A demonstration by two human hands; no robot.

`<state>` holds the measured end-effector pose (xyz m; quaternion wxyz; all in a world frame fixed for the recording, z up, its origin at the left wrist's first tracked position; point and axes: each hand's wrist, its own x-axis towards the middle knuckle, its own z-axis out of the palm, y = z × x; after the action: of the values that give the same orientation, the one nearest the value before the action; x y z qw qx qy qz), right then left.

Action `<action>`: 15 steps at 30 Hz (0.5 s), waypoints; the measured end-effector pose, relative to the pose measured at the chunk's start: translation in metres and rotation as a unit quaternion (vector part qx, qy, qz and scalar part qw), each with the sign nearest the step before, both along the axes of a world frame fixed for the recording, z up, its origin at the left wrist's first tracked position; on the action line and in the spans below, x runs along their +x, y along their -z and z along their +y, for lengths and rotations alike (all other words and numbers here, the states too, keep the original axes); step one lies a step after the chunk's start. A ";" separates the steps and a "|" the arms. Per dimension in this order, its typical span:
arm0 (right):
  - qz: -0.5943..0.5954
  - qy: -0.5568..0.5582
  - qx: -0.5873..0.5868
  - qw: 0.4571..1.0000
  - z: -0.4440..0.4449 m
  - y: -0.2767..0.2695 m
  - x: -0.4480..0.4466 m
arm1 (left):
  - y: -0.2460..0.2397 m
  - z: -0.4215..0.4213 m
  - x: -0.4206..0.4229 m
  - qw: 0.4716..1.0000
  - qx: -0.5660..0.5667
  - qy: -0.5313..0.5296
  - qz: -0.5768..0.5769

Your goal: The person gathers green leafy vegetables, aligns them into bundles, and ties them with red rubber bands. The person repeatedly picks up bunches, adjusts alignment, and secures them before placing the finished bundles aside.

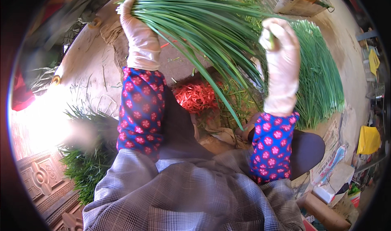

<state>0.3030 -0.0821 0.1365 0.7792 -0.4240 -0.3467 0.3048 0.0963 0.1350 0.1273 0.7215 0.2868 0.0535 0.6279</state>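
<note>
My left hand [140, 40], in a whitish thin glove, grips a bunch of garlic chives [198, 26] near its pale root ends at the upper left. The long green leaves fan out to the right and droop, and one hangs far down between my knees. At the upper right my right hand [283, 63], gloved likewise, has its fingers curled around a small greenish piece of chive [272, 41]. Just beyond that hand, a large stack of chives [320, 69] lies on the floor. Below the held bunch is a low, flat-topped stand [186, 61] with scraps of leaf on it.
A heap of red plastic strips [195, 98] lies between my legs, with loose chive litter [241, 104] beside it. More chives [88, 166] stand at my left. A plastic crate [276, 0] is at the top right. A yellow bag [368, 140] and boxes line the right side.
</note>
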 end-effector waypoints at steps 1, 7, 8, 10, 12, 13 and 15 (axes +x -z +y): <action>0.024 -0.045 0.030 0.998 -0.017 -0.005 0.008 | -0.001 0.000 0.000 0.999 0.010 0.020 -0.030; -0.188 -0.229 -0.374 0.879 -0.108 0.047 0.014 | -0.006 0.000 0.002 0.999 0.004 -0.042 -0.018; -0.490 -0.161 -0.391 0.763 -0.117 0.057 0.015 | -0.004 0.007 -0.001 0.999 0.004 -0.038 -0.026; -0.419 -0.065 -0.405 0.810 -0.110 0.062 0.018 | 0.002 0.018 -0.007 0.998 0.011 0.004 -0.063; -0.124 -0.009 -0.290 0.949 -0.090 0.031 0.012 | 0.001 0.024 -0.010 0.998 0.011 -0.003 -0.055; -0.168 0.028 -0.289 0.942 -0.083 0.017 0.012 | 0.001 0.024 -0.010 0.999 0.009 -0.010 -0.052; -0.246 0.074 -0.266 0.929 -0.065 0.011 0.004 | 0.004 0.020 -0.004 0.998 -0.008 0.011 -0.057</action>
<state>0.3066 -0.1471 0.1252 0.5484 -0.7018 -0.4013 0.2138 0.0924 0.1547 0.1238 0.7328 0.2452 0.0145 0.6346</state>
